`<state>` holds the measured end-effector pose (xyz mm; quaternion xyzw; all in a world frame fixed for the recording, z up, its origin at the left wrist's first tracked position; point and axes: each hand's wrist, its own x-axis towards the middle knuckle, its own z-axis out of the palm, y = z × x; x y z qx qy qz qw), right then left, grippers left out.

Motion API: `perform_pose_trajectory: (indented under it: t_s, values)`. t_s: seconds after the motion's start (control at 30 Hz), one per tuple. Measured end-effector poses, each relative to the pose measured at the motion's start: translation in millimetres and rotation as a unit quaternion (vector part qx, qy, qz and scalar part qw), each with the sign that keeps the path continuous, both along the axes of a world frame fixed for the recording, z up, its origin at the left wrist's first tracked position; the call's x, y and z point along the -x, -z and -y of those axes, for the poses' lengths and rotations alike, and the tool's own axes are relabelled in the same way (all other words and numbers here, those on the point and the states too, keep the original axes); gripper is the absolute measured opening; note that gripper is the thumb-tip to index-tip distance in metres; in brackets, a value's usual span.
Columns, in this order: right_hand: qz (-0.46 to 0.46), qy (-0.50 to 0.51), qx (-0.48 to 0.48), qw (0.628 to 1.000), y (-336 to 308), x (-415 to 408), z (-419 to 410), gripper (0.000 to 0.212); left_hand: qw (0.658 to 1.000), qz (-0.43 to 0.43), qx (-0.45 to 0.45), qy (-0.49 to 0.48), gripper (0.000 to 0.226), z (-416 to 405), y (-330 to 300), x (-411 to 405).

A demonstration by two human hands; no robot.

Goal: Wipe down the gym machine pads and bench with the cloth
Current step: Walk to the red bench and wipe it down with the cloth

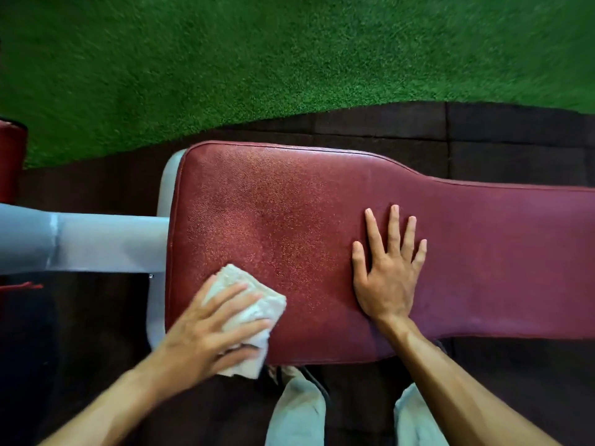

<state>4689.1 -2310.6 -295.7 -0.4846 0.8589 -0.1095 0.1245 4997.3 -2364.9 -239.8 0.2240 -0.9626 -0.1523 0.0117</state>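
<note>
A dark red padded bench (289,220) runs across the view, wide on the left and narrowing to the right. My left hand (209,333) presses a folded white cloth (251,304) onto the bench's near left corner, fingers spread over it. My right hand (386,268) lies flat on the pad near the middle, fingers apart, holding nothing.
A grey metal frame tube (83,243) leads off left from under the bench. Another red pad (11,159) shows at the left edge. Dark rubber floor tiles (483,140) surround the bench, with green turf (289,53) beyond. My legs in light trousers (296,410) stand below the near edge.
</note>
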Motion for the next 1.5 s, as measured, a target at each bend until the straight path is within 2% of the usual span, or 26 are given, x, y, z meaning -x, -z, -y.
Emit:
perform_pose_trajectory:
  t_s: [0.13, 0.23, 0.3, 0.43, 0.57, 0.67, 0.73, 0.8, 0.9, 0.97, 1.1, 1.2, 1.3, 1.4, 1.5]
  values:
    - [-0.002, 0.001, -0.001, 1.000, 1.5, 1.5, -1.6, 0.058, 0.996, -0.015, 0.029, -0.087, 0.043, 70.5, -2.3, 14.2]
    - [0.018, -0.016, 0.015, 1.000, -0.3, 4.6, -2.5, 0.058, 0.981, -0.044, 0.051, -0.181, 0.044, 117.1, 9.4, 93.5]
    - [0.033, -0.028, 0.026, 0.999, -0.5, 12.3, -7.7, 0.058, 0.975, -0.076, 0.046, -0.204, 0.041, 120.3, 18.2, 155.6]
    - [0.035, 0.009, 0.006, 0.999, 4.7, 63.3, -51.9, 0.059, 0.979, -0.099, 0.028, -0.175, 0.036, 45.2, 31.0, 219.7]
    - [0.030, -0.048, -0.036, 0.998, 5.4, 118.1, -92.6, 0.060, 0.998, -0.053, -0.012, -0.038, 0.036, -34.9, 20.8, 160.0]
    - [0.029, -0.085, -0.043, 0.995, 5.2, 132.8, -95.2, 0.060, 1.000, -0.012, -0.015, 0.003, 0.040, -36.2, 9.6, 100.6]
    - [0.027, -0.092, -0.040, 0.995, 6.0, 135.9, -95.5, 0.061, 0.999, -0.007, -0.012, -0.034, 0.044, -10.2, 7.9, 93.4]
    - [0.026, -0.100, -0.037, 0.994, 8.0, 137.9, -96.0, 0.060, 0.994, -0.023, -0.001, -0.110, 0.048, 24.5, 12.1, 121.7]
    - [0.028, -0.096, -0.026, 0.995, 10.9, 146.3, -97.8, 0.060, 0.973, -0.069, 0.037, -0.217, 0.041, 62.8, 25.0, 208.7]
    - [0.033, -0.074, -0.017, 0.997, 13.0, 160.5, -100.7, 0.060, 0.965, -0.088, 0.037, -0.246, 0.036, 59.8, 30.9, 271.9]
    - [0.012, -0.064, -0.037, 0.997, 16.3, 203.8, -112.3, 0.061, 0.984, -0.094, 0.020, -0.150, 0.031, -17.8, 41.8, 336.4]
    - [0.015, -0.048, -0.064, 0.997, 13.6, 237.6, -122.3, 0.063, 0.997, -0.058, 0.002, -0.046, 0.033, -70.3, 35.8, 300.1]
    - [0.004, -0.078, -0.086, 0.993, 13.0, 264.1, -131.8, 0.064, 0.999, -0.030, -0.017, 0.006, 0.037, -64.7, 23.0, 237.7]
    - [0.002, -0.095, -0.087, 0.992, 13.5, 283.4, -134.5, 0.064, 0.997, -0.025, -0.010, -0.076, 0.041, -15.8, 18.2, 231.1]
    - [0.009, -0.104, -0.080, 0.991, 16.1, 295.4, -134.2, 0.064, 0.980, -0.054, 0.020, -0.190, 0.037, 18.8, 27.5, 302.9]
